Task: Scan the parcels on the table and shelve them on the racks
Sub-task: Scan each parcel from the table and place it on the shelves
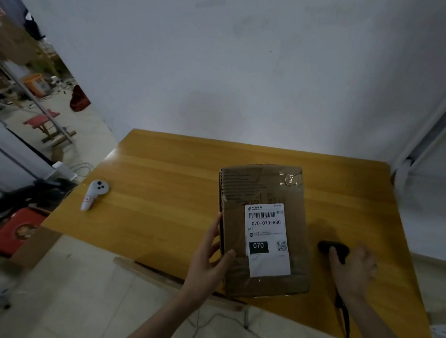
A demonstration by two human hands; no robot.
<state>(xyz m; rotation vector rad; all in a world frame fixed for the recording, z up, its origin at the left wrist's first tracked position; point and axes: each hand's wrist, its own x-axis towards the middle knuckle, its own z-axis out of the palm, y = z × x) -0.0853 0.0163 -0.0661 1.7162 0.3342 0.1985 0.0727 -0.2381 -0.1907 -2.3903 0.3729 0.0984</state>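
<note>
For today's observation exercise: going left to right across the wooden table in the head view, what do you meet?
White handheld controller → left hand → cardboard parcel → black barcode scanner → right hand.

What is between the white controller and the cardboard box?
Nothing: the head view shows only bare wooden table between the white controller and the cardboard box.

A parcel (262,229) lies on the table (165,181), right of frame centre. A controller (94,194) lies well apart at its left, a scanner (334,249) just beside at its right.
</note>
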